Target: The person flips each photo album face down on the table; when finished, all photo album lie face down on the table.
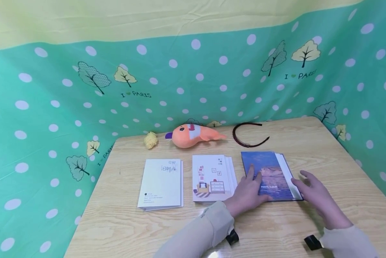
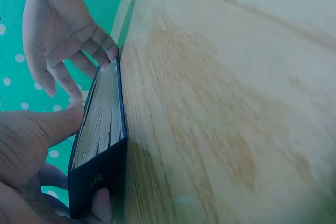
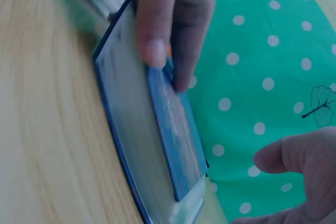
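Observation:
A blue photo album [image 1: 273, 172] with a seaside picture on its cover lies at the right of the table, its cover set left of a white strip of pages. My left hand [image 1: 248, 191] holds it by the left side, with fingers over the cover and the thumb at the near edge. In the left wrist view, a fingertip presses the dark spine [image 2: 97, 182]. Beside the album's right edge is my right hand [image 1: 314, 191], its fingers loosely bent and the fingertips right at the edge. The right wrist view shows its thumb [image 3: 283, 156] apart from the album.
Left of the album lie a white album with a room drawing [image 1: 209, 179] and a plain white album [image 1: 160, 184]. Along the back sit a yellow crumpled ball [image 1: 151, 140], an orange plush toy [image 1: 183, 137] and a dark headband [image 1: 241, 143]. A green dotted cloth [image 1: 167, 82] hangs behind.

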A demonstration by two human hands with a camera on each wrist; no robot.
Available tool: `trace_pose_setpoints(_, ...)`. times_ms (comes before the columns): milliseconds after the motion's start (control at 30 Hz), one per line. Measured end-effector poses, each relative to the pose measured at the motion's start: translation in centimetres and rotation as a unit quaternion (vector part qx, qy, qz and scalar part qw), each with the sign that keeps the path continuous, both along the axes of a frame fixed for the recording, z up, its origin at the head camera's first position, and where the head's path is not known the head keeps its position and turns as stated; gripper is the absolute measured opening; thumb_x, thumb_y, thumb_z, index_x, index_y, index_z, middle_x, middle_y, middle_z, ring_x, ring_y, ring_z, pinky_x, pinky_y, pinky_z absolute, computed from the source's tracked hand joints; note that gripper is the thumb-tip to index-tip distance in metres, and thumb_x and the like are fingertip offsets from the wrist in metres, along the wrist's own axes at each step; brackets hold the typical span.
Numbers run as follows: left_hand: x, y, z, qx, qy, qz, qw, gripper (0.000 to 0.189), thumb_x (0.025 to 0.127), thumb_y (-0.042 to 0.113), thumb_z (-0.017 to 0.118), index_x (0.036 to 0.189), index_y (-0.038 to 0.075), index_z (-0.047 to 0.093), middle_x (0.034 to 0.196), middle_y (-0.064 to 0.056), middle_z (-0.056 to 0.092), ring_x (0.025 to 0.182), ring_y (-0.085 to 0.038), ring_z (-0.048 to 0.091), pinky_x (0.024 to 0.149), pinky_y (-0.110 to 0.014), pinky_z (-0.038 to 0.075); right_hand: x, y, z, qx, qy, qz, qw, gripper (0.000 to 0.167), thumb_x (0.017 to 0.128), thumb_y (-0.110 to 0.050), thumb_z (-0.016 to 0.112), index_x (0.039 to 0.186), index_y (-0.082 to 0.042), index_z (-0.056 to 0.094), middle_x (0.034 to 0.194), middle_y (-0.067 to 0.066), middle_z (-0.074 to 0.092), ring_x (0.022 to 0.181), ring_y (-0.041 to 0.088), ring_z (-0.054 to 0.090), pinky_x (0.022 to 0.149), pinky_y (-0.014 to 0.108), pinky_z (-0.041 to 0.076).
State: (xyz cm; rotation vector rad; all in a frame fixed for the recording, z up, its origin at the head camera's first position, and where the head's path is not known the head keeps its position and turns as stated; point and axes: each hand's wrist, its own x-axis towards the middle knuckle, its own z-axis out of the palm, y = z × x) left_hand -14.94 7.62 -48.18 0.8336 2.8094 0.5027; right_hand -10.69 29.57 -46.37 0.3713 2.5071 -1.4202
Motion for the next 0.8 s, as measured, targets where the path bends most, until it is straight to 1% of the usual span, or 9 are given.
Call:
trace_pose_setpoints(67,0.07,0.05,0.02,0.003,-0.006,0.004,1.0,0.087,0.085,0.06,0.064,0.152,0.014,0.034,0.162,-0.014,0.011,0.125,-0.031,0.05,0.098,-0.028,0.046,-0.1,-0.04,0.03,-0.021,-0.006,-0.005,0.9998,0.078,0.104,-0.043,0.037,0.15,0.013,0.006,0.146,0.045,0.014,0.128,0.059,0.031,0.094,0.06,0.044)
trace_pose_setpoints(133,0.14,0.13,0.01,0.007,-0.012,0.007,0.9999,0.087,0.086,0.058,0.065,0.153,0.014,0.033,0.162,-0.014,0.008,0.125,-0.032,0.051,0.098,-0.027,0.045,-0.17,-0.05,0.1,-0.04,-0.011,-0.01,0.9991,0.074,0.104,-0.041,0.036,0.149,0.013,0.012,0.146,0.043,0.02,0.126,0.057,0.036,0.091,0.053,0.047)
trace_pose_setpoints(433,0.16,0.14,0.03,0.016,-0.027,0.012,0.9994,0.085,0.087,0.054,0.065,0.154,0.013,0.031,0.163,-0.013,0.004,0.125,-0.035,0.05,0.098,-0.029,0.046,-0.07,0.4,0.01,-0.09,-0.017,-0.033,0.9952,0.072,0.104,-0.041,0.034,0.15,0.01,0.014,0.148,0.038,0.022,0.127,0.051,0.039,0.079,0.026,0.05)
trace_pose_setpoints(500,0.11,0.05,0.13,0.021,-0.033,0.014,0.9992,0.085,0.088,0.054,0.065,0.154,0.014,0.03,0.163,-0.013,0.003,0.127,-0.035,0.049,0.099,-0.03,0.045,-0.12,0.56,-0.08,-0.094,-0.016,-0.035,0.9948,0.072,0.105,-0.041,0.033,0.15,0.01,0.013,0.149,0.039,0.022,0.128,0.05,0.038,0.078,0.023,0.049)
trace_pose_setpoints(567,0.03,-0.04,0.16,0.024,-0.037,0.015,0.9989,0.085,0.088,0.054,0.064,0.154,0.015,0.029,0.163,-0.012,0.002,0.128,-0.035,0.048,0.1,-0.03,0.045,-0.19,0.6,-0.09,-0.099,-0.017,-0.035,0.9943,0.073,0.105,-0.042,0.033,0.15,0.011,0.011,0.149,0.04,0.021,0.13,0.051,0.035,0.084,0.027,0.049)
trace_pose_setpoints(633,0.0,-0.12,0.15,0.028,-0.041,0.014,0.9987,0.085,0.088,0.055,0.063,0.155,0.016,0.028,0.163,-0.012,0.002,0.129,-0.036,0.046,0.1,-0.031,0.045,-0.31,0.5,-0.02,-0.102,-0.021,-0.033,0.994,0.075,0.104,-0.043,0.034,0.151,0.01,0.007,0.15,0.04,0.017,0.135,0.052,0.027,0.097,0.038,0.045)
trace_pose_setpoints(700,0.03,-0.2,0.16,0.027,-0.042,0.012,0.9987,0.086,0.088,0.056,0.063,0.155,0.018,0.027,0.163,-0.011,0.003,0.13,-0.035,0.046,0.101,-0.031,0.044,-0.38,0.28,0.09,-0.099,-0.018,-0.032,0.9944,0.077,0.104,-0.043,0.036,0.151,0.009,0.003,0.151,0.04,0.01,0.137,0.054,0.019,0.106,0.054,0.033)
trace_pose_setpoints(767,0.07,-0.29,0.19,0.025,-0.038,0.008,0.9989,0.085,0.088,0.057,0.062,0.155,0.019,0.028,0.163,-0.011,0.005,0.131,-0.036,0.045,0.101,-0.032,0.044,-0.36,0.05,0.24,-0.098,-0.015,-0.033,0.9945,0.08,0.104,-0.042,0.038,0.152,0.007,-0.001,0.153,0.039,0.001,0.138,0.056,0.009,0.108,0.067,0.019)
trace_pose_setpoints(800,0.11,-0.32,0.22,0.023,-0.036,0.006,0.9991,0.084,0.088,0.058,0.062,0.155,0.02,0.028,0.163,-0.01,0.007,0.131,-0.036,0.044,0.1,-0.033,0.045,-0.33,-0.03,0.32,-0.093,-0.012,-0.035,0.995,0.081,0.103,-0.043,0.038,0.152,0.006,-0.003,0.153,0.039,-0.002,0.138,0.057,0.006,0.108,0.069,0.016)
